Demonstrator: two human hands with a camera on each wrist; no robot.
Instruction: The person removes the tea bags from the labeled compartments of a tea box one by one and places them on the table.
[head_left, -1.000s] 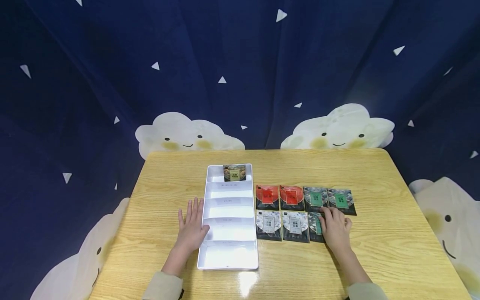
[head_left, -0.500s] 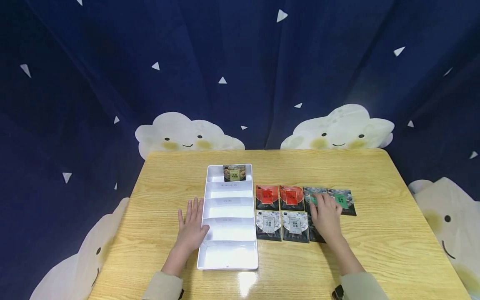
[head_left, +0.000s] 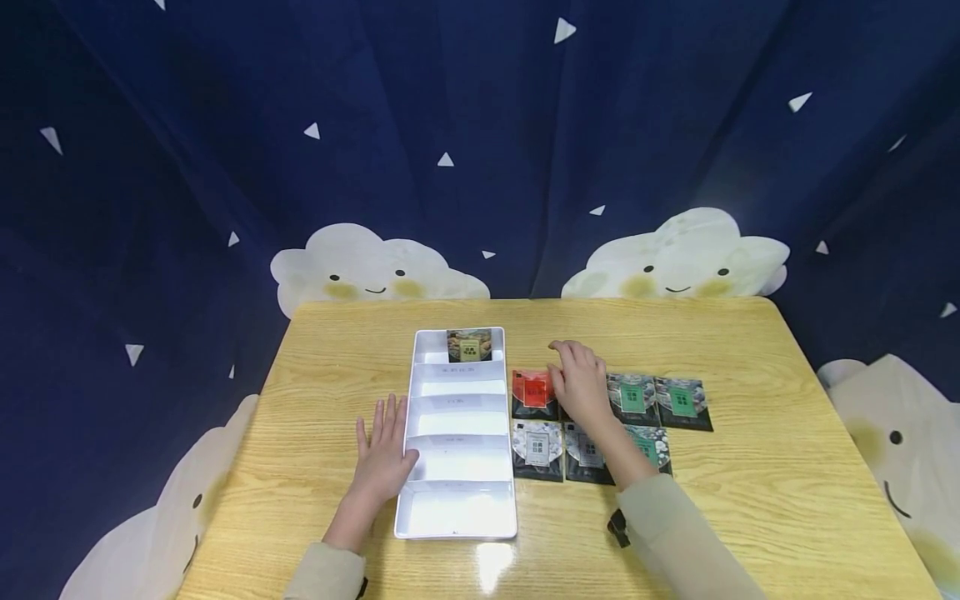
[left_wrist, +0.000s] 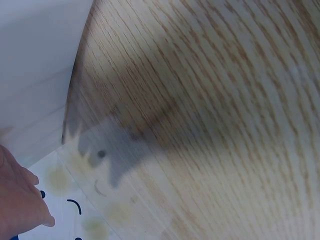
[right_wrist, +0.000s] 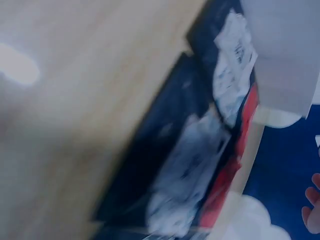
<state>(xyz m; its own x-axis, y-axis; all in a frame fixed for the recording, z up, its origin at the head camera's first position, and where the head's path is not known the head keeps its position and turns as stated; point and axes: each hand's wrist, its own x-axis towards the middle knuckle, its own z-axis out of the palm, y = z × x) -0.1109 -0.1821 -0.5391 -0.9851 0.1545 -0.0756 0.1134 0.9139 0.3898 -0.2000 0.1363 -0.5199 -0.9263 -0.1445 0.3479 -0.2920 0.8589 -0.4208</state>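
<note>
My left hand (head_left: 384, 458) lies along the left wall of a long white tray (head_left: 456, 510), fingers straight and thumb over the rim. In the left wrist view, only part of that hand (left_wrist: 20, 200) shows beside the tray wall. My right hand (head_left: 583, 387), fingers loosely bent, hovers over the red sachets and covers most of the right one. The left red sachet (head_left: 534, 394) shows beside it. No sachet is visible between its fingers. White sachets (head_left: 537, 450) lie in the nearer row. The right wrist view is blurred; the right fingers (right_wrist: 312, 197) appear at its edge.
A brown-gold sachet (head_left: 469, 346) stands in the tray's farthest compartment. Two green-labelled sachets (head_left: 632, 396) lie at the right of the far row. Another green-labelled sachet (head_left: 655, 446), partly behind my right forearm, lies below them on the wooden table (head_left: 780, 467).
My right hand has moved left and away from me, from the nearer green-labelled sachet, across the upper green-labelled ones, to the red sachets. My left hand and the tray have stayed put.
</note>
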